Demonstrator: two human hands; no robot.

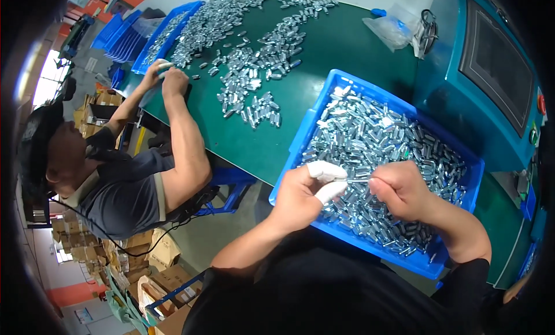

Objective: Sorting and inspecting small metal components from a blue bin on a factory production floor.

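Observation:
My left hand (299, 197), with white covers on its thumb and a finger, is pinched closed over a blue bin (293, 151). My right hand (403, 191) faces it from the right, fingers curled and bare. Between both sets of fingertips stretches a thin silvery metal part (359, 180); its ends are hidden by the fingers. Beneath the hands, the bin holds a heap of small shiny metal cylinders (370, 129). The exact kind of the held part is too small to make out.
A co-worker (124, 190) sits at the left, handling pieces by another blue bin (167, 37). Loose metal cylinders (248, 66) lie spread across the green table (243, 147). A teal machine with a dark screen (497, 63) stands right, near a plastic bag (393, 33).

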